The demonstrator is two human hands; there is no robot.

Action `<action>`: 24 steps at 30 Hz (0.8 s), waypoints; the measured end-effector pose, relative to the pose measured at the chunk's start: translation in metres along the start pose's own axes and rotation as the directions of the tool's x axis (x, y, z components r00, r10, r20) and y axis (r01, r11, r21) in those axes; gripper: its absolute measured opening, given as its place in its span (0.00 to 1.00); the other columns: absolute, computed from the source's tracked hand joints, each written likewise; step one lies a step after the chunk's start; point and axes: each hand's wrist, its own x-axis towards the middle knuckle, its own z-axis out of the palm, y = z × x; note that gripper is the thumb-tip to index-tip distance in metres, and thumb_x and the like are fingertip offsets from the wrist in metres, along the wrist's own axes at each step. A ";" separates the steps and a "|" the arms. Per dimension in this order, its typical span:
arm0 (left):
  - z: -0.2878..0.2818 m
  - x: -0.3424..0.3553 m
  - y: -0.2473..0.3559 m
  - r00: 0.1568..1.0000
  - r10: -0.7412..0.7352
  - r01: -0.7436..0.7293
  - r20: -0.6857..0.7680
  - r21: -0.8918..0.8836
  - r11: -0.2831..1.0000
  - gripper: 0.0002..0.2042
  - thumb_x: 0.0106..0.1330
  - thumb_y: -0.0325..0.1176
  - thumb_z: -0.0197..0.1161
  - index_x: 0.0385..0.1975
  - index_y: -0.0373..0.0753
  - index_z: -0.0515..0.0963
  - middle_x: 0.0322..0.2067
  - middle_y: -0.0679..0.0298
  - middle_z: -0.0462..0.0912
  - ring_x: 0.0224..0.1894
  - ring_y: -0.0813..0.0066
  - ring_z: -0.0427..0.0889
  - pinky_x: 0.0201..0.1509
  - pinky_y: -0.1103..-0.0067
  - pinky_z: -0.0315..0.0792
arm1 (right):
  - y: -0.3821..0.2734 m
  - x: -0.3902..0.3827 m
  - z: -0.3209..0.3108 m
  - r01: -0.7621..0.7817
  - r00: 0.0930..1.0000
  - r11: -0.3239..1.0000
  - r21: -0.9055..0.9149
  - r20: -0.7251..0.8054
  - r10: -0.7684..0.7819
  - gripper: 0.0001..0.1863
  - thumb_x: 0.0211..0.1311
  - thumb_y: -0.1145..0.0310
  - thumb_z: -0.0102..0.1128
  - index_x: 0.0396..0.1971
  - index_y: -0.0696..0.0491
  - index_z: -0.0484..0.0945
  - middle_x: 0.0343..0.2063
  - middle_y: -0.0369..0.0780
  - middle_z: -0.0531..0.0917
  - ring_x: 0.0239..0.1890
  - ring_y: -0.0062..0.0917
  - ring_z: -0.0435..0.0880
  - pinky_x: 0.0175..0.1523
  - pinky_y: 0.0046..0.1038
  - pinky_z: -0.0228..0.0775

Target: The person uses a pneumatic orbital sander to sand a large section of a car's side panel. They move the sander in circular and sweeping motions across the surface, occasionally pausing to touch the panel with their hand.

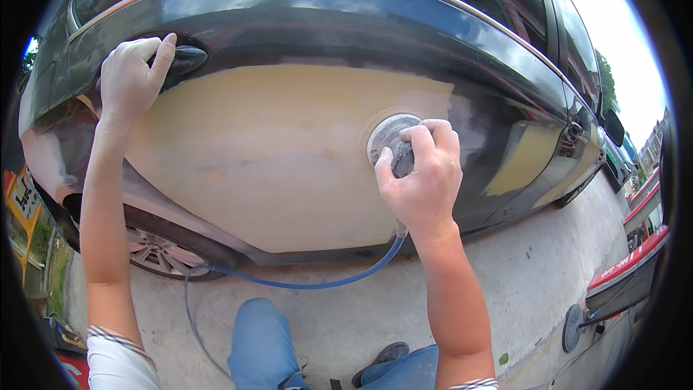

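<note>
A black car's door (303, 29) carries a large patch of cream filler (281, 137) with dusty, paler areas. My left hand (136, 76) is closed on the dark door handle (186, 60) at the upper left of the patch. My right hand (422, 166) grips a round pneumatic sander (388, 131), whose pad rests against the right part of the patch. A blue air hose (321, 286) runs from the sander down and left, near the ground.
The rear wheel (162, 245) is at lower left. A smaller cream patch (523, 159) sits farther right on the car. My bent legs (256, 336) are below on concrete (527, 267). Red-trimmed equipment (628, 260) with a round base stands at right, and a yellow object (20, 213) at left.
</note>
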 end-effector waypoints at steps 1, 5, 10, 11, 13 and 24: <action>0.000 0.000 0.000 1.000 -0.009 0.009 0.015 -0.010 1.000 0.30 0.80 0.53 0.55 0.19 0.34 0.76 0.22 0.50 0.80 0.30 0.45 0.81 0.37 0.57 0.73 | 0.008 0.004 -0.005 -0.030 0.998 1.000 -0.009 -0.056 0.030 0.14 0.50 0.68 0.75 0.35 0.55 0.81 0.41 0.44 0.80 0.44 0.42 0.81 0.47 0.42 0.79; 0.003 -0.001 0.000 0.998 0.025 -0.024 -0.064 0.021 0.999 0.30 0.80 0.53 0.55 0.19 0.34 0.76 0.21 0.51 0.79 0.28 0.46 0.80 0.37 0.57 0.73 | 0.072 0.019 -0.042 -0.330 0.941 0.942 -0.057 -0.093 0.324 0.12 0.57 0.69 0.70 0.35 0.59 0.80 0.41 0.46 0.80 0.43 0.44 0.82 0.51 0.43 0.77; 0.004 -0.002 -0.001 0.999 -0.005 0.006 -0.043 0.026 1.000 0.30 0.80 0.53 0.56 0.18 0.35 0.76 0.19 0.51 0.78 0.27 0.47 0.79 0.36 0.58 0.74 | 0.059 0.019 -0.038 -0.234 0.971 0.965 -0.119 -0.079 0.225 0.11 0.56 0.69 0.71 0.35 0.57 0.81 0.41 0.44 0.81 0.45 0.43 0.81 0.51 0.43 0.77; 0.004 -0.002 -0.001 0.999 0.003 -0.002 -0.046 0.023 1.000 0.30 0.80 0.53 0.56 0.18 0.35 0.76 0.19 0.51 0.78 0.27 0.47 0.79 0.35 0.58 0.74 | 0.046 0.016 -0.029 -0.086 0.994 0.985 -0.146 -0.071 0.077 0.10 0.54 0.69 0.72 0.33 0.56 0.81 0.41 0.41 0.81 0.46 0.41 0.80 0.49 0.42 0.78; 0.003 -0.002 0.000 0.998 0.013 -0.013 -0.059 0.001 1.000 0.30 0.80 0.53 0.56 0.18 0.35 0.76 0.19 0.51 0.78 0.26 0.47 0.79 0.35 0.58 0.73 | 0.032 0.013 -0.019 -0.024 0.999 0.991 -0.133 -0.045 0.018 0.09 0.54 0.69 0.72 0.32 0.54 0.82 0.41 0.39 0.82 0.45 0.39 0.80 0.47 0.40 0.79; 0.001 -0.002 -0.001 1.000 -0.013 0.013 -0.009 0.047 0.999 0.30 0.79 0.54 0.56 0.18 0.37 0.79 0.18 0.52 0.79 0.27 0.47 0.81 0.36 0.58 0.75 | 0.063 0.024 -0.037 -0.095 0.995 0.981 -0.167 -0.050 0.087 0.06 0.58 0.70 0.69 0.33 0.56 0.83 0.40 0.39 0.82 0.47 0.40 0.80 0.52 0.42 0.77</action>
